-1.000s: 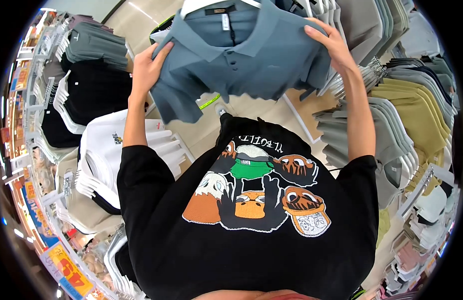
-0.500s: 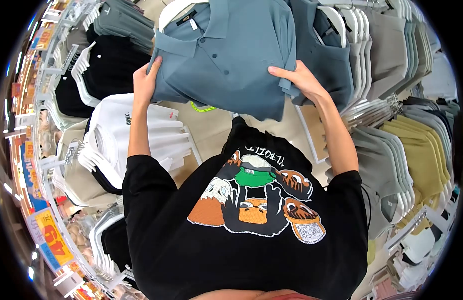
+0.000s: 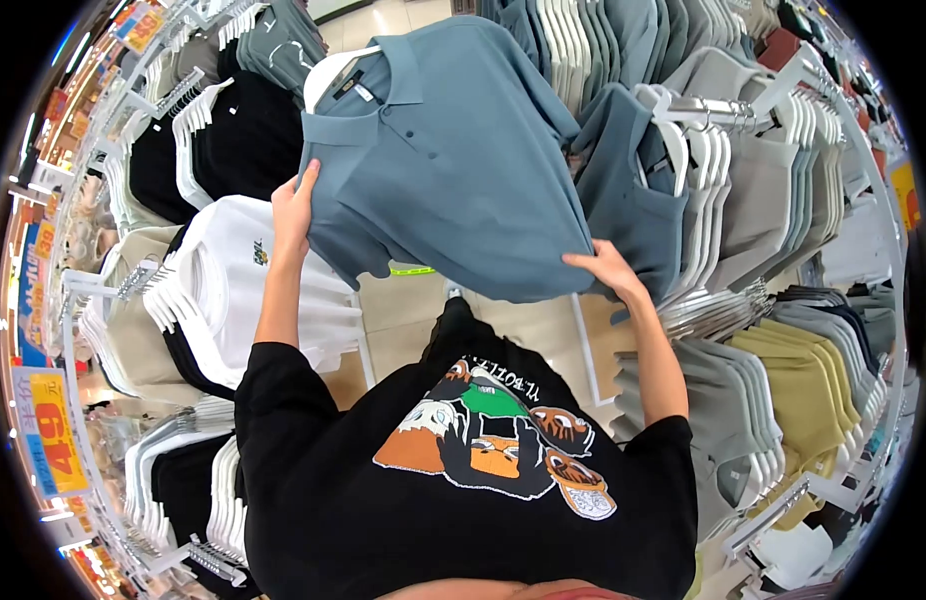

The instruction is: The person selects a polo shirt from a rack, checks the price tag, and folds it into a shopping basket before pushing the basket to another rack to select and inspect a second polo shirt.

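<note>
A blue-grey polo shirt [image 3: 453, 170] is stretched out in front of me, its collar toward the upper left. Inside its neck sits a white hanger [image 3: 330, 80], partly covered by the cloth. My left hand [image 3: 294, 207] is closed on the shirt's left edge near the shoulder, thumb on top. At the lower right, my right hand [image 3: 605, 268] pinches the bottom edge of the shirt between thumb and fingers. The fingers under the cloth are hidden on both sides. The shirt hangs tilted, its lower part slanting down to the right.
Blue-grey garments [image 3: 628, 190] hang on a rack close to my right hand. White T-shirts [image 3: 268, 290] and black shirts [image 3: 248, 135] hang at left, mustard shirts [image 3: 803, 375] at right. A yellow price sign [image 3: 55, 430] stands at far left. Tiled floor [image 3: 403, 325] shows below the shirt.
The shirt has tilted, with its right end lower and more of its body showing. My right hand has moved down from the sleeve area to the bottom edge. My view has shifted.
</note>
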The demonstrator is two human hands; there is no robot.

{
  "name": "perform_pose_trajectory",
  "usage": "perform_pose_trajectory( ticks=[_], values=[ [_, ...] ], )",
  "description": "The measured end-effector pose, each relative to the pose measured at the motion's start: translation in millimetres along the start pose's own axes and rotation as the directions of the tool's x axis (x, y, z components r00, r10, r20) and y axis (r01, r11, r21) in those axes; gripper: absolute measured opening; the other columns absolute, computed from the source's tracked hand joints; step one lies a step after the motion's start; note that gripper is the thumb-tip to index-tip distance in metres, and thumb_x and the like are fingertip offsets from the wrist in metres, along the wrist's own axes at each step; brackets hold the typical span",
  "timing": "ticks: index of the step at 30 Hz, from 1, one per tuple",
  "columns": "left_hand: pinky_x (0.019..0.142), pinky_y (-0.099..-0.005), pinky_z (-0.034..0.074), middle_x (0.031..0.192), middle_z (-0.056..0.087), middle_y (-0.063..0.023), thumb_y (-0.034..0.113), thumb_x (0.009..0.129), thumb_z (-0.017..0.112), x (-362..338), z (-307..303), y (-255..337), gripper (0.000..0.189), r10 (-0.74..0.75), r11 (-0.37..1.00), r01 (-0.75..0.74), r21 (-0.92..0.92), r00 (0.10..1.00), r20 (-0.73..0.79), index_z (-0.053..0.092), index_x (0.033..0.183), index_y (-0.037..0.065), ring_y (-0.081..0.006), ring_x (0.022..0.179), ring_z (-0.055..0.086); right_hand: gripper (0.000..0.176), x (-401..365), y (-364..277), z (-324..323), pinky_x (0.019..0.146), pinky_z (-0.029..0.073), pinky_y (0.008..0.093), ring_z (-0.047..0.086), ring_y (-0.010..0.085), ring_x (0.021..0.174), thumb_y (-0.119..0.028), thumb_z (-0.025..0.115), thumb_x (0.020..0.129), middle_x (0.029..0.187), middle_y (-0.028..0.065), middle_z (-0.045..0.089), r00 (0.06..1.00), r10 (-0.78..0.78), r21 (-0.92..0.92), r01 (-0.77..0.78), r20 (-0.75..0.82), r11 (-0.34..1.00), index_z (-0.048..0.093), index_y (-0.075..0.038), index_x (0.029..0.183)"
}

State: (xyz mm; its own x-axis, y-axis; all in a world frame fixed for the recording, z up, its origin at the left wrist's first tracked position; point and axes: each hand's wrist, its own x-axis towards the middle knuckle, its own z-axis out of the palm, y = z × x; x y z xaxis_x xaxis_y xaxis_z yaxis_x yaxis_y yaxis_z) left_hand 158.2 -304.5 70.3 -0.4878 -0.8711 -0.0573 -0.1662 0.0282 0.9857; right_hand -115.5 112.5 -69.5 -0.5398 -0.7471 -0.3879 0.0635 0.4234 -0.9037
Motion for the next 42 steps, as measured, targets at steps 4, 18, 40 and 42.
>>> perform_pose_trajectory(
  ticks=[4,18,40,42],
  values=[
    [0.079,-0.0268,0.051,0.098,0.074,-0.0076,0.037,0.098,0.069,13,-9,5,0.047,-0.043,0.996,0.038,-0.077,0.998,-0.055,0.072,0.113,-0.008,-0.0123,0.085,0.066,0.046,-28,-28,-16,0.075,0.055,0.0278,0.068,0.0141,0.079,-0.029,0.078,0.09,0.095,0.0102,0.075,0.996,0.081,-0.049,-0.082,-0.028,0.995,0.07,0.008,0.114],
    [0.089,-0.0274,0.051,0.114,0.072,-0.0092,0.034,0.102,0.065,-14,-5,31,0.047,0.007,0.964,-0.01,-0.267,1.0,-0.011,0.066,0.123,-0.008,-0.0144,0.098,0.067,0.038,-88,-69,-34,0.075,0.049,0.0216,0.061,0.0041,0.087,-0.031,0.064,0.102,0.099,-0.0003,0.069,0.987,0.004,0.414,0.064,-0.162,0.908,0.067,0.004,0.117],
    [0.079,-0.0236,0.05,0.1,0.074,-0.0057,0.028,0.101,0.068,10,22,66,0.038,0.156,0.902,-0.174,-0.395,0.985,-0.079,0.072,0.116,-0.007,-0.0092,0.085,0.065,0.035,-24,-87,-10,0.086,0.05,0.0322,0.059,0.0133,0.092,-0.026,0.064,0.101,0.1,0.009,0.068,0.934,-0.063,-0.374,0.202,0.351,0.905,0.059,0.005,0.118],
    [0.078,-0.0234,0.05,0.099,0.074,-0.0051,0.028,0.101,0.068,12,20,67,0.038,0.154,0.904,-0.172,-0.391,0.985,-0.079,0.072,0.114,-0.007,-0.0089,0.084,0.065,0.032,-28,-89,-23,0.083,0.05,0.0316,0.058,0.0125,0.09,-0.023,0.063,0.101,0.098,0.0091,0.068,0.943,-0.078,-0.426,0.219,0.323,0.878,0.059,0.004,0.116]
  ],
)
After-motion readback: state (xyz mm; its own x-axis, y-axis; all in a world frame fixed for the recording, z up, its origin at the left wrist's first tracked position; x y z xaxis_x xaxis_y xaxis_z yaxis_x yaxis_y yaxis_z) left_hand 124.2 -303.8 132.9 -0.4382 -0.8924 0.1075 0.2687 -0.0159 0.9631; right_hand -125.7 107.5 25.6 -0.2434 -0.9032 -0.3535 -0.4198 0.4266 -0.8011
